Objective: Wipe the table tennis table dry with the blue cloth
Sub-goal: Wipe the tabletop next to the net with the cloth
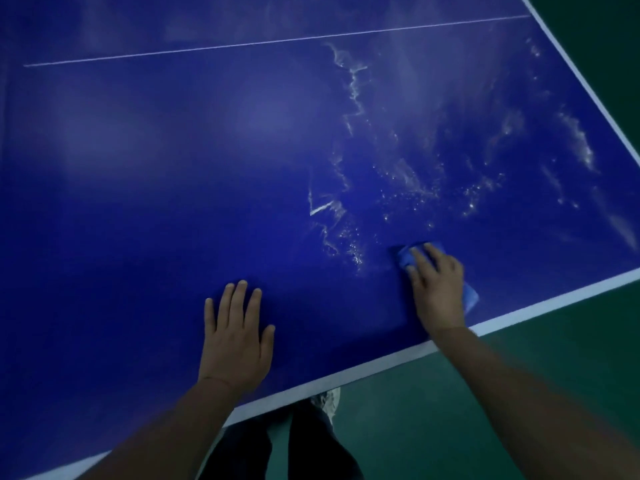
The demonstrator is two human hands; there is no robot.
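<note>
The blue table tennis table (173,202) fills most of the view, with a white edge line along its near side and right side. Water streaks and droplets (398,188) glisten over its right half. A folded blue cloth (406,257) lies flat on the table near the front right edge. My right hand (437,289) presses down on it with straight fingers, covering its middle. My left hand (235,337) rests flat on the bare table surface to the left, fingers spread and straight, holding nothing.
A thin white centre line (277,41) crosses the far part of the table. Green floor (502,393) lies beyond the near and right table edges. My dark trousers and a shoe (329,403) show below the near edge.
</note>
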